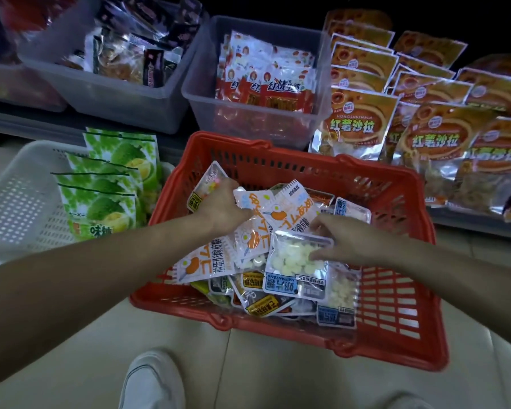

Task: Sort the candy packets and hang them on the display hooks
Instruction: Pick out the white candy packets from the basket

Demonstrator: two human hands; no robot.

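While candy packets point(257, 304) are lying heaped in the red basket point(396, 329), the left hand point(222, 205) is gripping egg-print packets point(278, 208) toward its far edge and the right hand point(345, 240) is pinching a blue-labelled packet point(292, 261) mid-basket; green bags point(106, 190) are standing in the white basket point(21, 196).

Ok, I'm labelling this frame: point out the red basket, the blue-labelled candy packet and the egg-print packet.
red basket point(366, 167): head view, its far rim.
blue-labelled candy packet point(289, 258): head view, its clear window.
egg-print packet point(278, 208): head view, its printed front.
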